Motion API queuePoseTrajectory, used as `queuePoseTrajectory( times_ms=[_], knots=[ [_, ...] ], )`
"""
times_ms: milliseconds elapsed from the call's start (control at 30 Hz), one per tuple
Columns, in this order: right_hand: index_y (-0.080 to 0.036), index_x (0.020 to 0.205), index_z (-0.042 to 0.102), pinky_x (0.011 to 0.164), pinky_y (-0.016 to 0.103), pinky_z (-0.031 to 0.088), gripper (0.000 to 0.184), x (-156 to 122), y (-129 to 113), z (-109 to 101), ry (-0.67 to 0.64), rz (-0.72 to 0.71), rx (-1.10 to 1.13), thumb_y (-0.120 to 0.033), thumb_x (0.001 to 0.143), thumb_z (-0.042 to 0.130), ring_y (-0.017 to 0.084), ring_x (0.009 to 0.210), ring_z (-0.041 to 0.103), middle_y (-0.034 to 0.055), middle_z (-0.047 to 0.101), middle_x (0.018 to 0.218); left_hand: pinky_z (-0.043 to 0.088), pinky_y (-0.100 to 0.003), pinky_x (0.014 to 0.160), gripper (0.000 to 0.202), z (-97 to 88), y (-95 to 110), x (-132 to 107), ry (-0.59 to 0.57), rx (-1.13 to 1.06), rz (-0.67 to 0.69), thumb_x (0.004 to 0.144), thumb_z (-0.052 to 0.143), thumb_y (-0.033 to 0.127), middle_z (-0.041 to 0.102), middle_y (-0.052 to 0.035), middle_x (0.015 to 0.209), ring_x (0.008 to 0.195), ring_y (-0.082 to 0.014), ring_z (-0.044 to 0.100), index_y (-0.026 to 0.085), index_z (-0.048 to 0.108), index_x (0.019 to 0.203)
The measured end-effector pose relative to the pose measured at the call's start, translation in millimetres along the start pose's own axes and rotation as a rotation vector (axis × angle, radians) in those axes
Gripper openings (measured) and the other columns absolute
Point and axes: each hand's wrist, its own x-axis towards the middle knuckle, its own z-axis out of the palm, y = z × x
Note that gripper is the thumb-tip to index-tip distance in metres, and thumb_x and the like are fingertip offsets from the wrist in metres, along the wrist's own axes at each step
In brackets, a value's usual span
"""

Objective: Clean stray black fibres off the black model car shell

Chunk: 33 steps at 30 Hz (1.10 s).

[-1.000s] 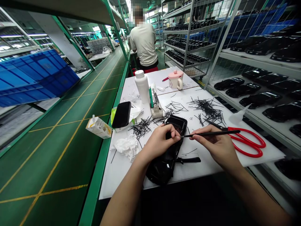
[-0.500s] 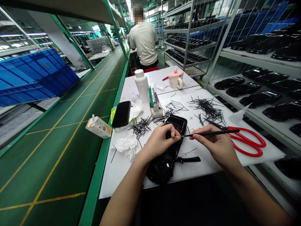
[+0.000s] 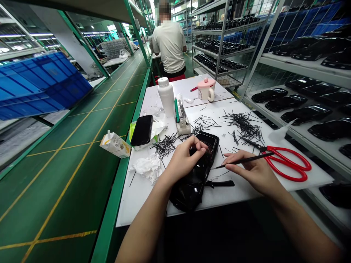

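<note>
A glossy black model car body (image 3: 188, 190) lies lengthwise near the front edge of the white table. Over its middle is my left hand (image 3: 189, 155), fingers curled and thumb pressed to the fingertips; what they pinch, if anything, is hidden. My right hand (image 3: 251, 170) grips a slim black pen-like tool (image 3: 246, 159) between thumb and fingers. Its fine tip points left, close to the car's right side. A black-handled knife-like tool (image 3: 221, 183) lies just right of the car. Behind my right hand are red-handled scissors (image 3: 290, 164), with their blades towards the strips.
Loose black strips (image 3: 244, 126) lie in piles, with more beside the phone (image 3: 142, 130). A white bottle (image 3: 166, 96), tool holder (image 3: 183, 126), lidded cup (image 3: 206, 89), crumpled tissue (image 3: 148, 168) and drink carton (image 3: 115, 145) stand around. Left runs a green conveyor (image 3: 82, 146); right, racks of car bodies (image 3: 304, 113).
My right hand has drawn the tool's tip away from my left fingers, down and slightly right. My left hand stays over the car body, its fingers a little higher.
</note>
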Motion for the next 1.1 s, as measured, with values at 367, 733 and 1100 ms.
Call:
queuePoseTrajectory(
  times_ms=[367, 733, 1100],
  knots=[
    [-0.025, 0.085, 0.071, 0.12, 0.054, 0.028, 0.011, 2.3, 5.1, 1.0, -0.16, -0.027, -0.024, -0.035, 0.085, 0.073, 0.022, 0.082, 0.069, 0.0004, 0.072, 0.083, 0.045, -0.03, 0.089, 0.015, 4.9, -5.1, 2.4, 0.059, 0.018, -0.026, 0.088, 0.053, 0.015, 0.069, -0.0033, 0.099, 0.098, -0.0178, 0.064, 0.022, 0.043, 0.079],
    [-0.023, 0.084, 0.071, 0.121, 0.052, 0.024, 0.016, 7.3, 12.6, 4.8, -0.172, 0.038, -0.053, -0.039, 0.086, 0.072, 0.023, 0.089, 0.068, 0.0006, 0.072, 0.084, 0.045, -0.028, 0.087, 0.014, 7.0, -7.3, 2.6, 0.044, -0.007, -0.012, 0.088, 0.053, 0.013, 0.068, -0.0029, 0.097, 0.096, -0.0168, 0.064, 0.021, 0.045, 0.08],
    [-0.023, 0.085, 0.071, 0.121, 0.05, 0.027, 0.011, 3.7, 14.1, 10.6, -0.118, 0.024, -0.063, -0.034, 0.087, 0.071, 0.02, 0.087, 0.066, 0.0, 0.071, 0.085, 0.045, -0.028, 0.086, 0.013, 8.9, -8.6, 1.9, 0.035, -0.028, -0.015, 0.088, 0.053, 0.013, 0.068, -0.0025, 0.097, 0.096, -0.0162, 0.064, 0.021, 0.045, 0.081]
  ],
)
